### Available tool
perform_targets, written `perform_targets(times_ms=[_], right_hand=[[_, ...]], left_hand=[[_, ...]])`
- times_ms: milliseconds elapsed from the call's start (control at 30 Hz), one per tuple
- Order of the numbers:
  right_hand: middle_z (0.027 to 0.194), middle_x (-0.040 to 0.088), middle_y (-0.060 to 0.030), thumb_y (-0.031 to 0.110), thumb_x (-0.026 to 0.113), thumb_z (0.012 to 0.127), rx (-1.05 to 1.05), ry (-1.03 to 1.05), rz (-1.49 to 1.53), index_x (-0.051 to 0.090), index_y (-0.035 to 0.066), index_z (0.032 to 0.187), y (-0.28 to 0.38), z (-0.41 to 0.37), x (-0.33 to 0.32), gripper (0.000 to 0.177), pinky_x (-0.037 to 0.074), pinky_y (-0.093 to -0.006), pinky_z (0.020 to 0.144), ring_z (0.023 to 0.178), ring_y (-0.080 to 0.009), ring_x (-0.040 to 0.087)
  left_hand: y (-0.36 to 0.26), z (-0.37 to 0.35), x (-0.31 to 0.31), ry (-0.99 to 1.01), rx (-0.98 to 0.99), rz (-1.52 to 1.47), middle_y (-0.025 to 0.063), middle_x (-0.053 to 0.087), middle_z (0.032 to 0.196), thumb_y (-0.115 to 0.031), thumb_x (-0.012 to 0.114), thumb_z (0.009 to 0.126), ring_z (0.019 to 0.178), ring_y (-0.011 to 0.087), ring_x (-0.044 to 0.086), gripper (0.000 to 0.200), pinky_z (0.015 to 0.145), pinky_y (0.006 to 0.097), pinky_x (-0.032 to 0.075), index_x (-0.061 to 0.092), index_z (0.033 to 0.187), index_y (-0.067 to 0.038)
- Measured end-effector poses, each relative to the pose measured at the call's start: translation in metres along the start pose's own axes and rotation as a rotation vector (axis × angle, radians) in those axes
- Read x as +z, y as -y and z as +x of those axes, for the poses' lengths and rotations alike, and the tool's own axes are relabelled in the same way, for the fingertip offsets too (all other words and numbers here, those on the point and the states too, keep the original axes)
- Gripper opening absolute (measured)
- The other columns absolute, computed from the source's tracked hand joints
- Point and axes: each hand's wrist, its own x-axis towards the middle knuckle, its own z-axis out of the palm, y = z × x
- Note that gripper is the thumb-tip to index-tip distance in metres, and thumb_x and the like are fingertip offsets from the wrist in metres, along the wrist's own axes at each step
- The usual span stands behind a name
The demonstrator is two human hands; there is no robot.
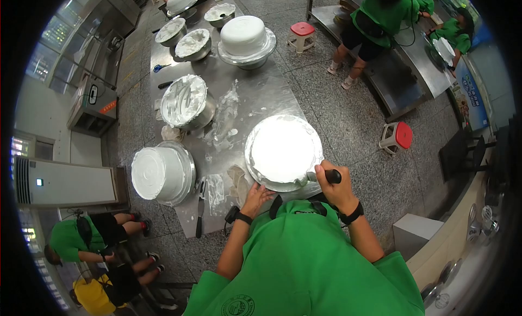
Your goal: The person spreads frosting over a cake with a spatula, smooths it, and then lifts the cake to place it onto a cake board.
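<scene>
The right hand (pixel 335 188) was closed around the black handle of a spatula (pixel 330 177), wrist raised, its blade at the near edge of the white-coated cake (pixel 281 150) on the metal table (pixel 261 93). And the left hand (pixel 256 200), fingers slightly apart, reached palm-up beneath the cake's near-left rim, clamping nothing visible!

Kitchen interior. Floor (pixel 337 98): speckled grey, with joint lines. Centre: long metal counter (pixel 261 93). Left: pale wall (pixel 57 112), bright windows (pixel 57 33) and a white cabinet unit (pixel 68 181) with a small lit display. Far right: metal worktable (pixel 399 71). Between them: two red-topped stools, one farther (pixel 302 37), one nearer (pixel 396 137). Near right: white box (pixel 416 233).
</scene>
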Motion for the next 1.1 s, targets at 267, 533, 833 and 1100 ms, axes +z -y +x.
perform_targets(times_ms=[267,533,833,1100], right_hand=[[0.058,0.05,-0.003,0.026,0.053,0.099,0.156,-0.15,0.33,0.055,0.002,0.071,-0.059,-0.013,-0.006,0.037,0.038,-0.0285,0.052,0.053,-0.0101,0.046],[0.065,0.05,0.0025,0.036,0.048,0.1,0.457,-0.309,0.566,0.054,0.009,0.075,-0.11,-0.03,-0.001,0.038,0.03,-0.0233,0.049,0.053,-0.0048,0.039],[0.059,0.044,0.0032,0.037,0.051,0.099,0.545,-0.377,0.833,0.05,0.012,0.075,-0.126,-0.03,0.015,0.034,0.026,-0.0241,0.044,0.046,-0.0054,0.034],[0.054,0.036,0.0039,0.039,0.049,0.1,0.66,-0.437,1.14,0.049,0.013,0.077,-0.111,-0.027,0.018,0.035,0.025,-0.0231,0.044,0.043,-0.0058,0.03]], left_hand=[[-0.001,0.002,-0.003,-0.07,0.013,0.032,0.0099,0.06,0.113,-0.026,0.053,0.101,0.095,0.0207,0.065,0.051,0.079,0.0322,0.055,0.031,0.143,-0.008],[-0.008,0.001,-0.001,-0.099,0.023,0.04,0.007,0.061,0.108,-0.026,0.048,0.103,0.091,0.0178,0.063,0.04,0.08,0.0326,0.054,0.037,0.137,-0.009],[-0.016,0.006,-0.005,-0.115,0.063,0.015,0.0035,0.063,0.1,-0.027,0.052,0.101,0.086,0.0149,0.062,0.029,0.077,0.0312,0.054,0.047,0.124,-0.009],[-0.023,0.003,-0.008,-0.13,-0.001,-0.091,0.0054,0.065,0.104,-0.037,0.046,0.103,0.091,0.017,0.062,0.037,0.079,0.0324,0.051,0.051,0.125,-0.007]])
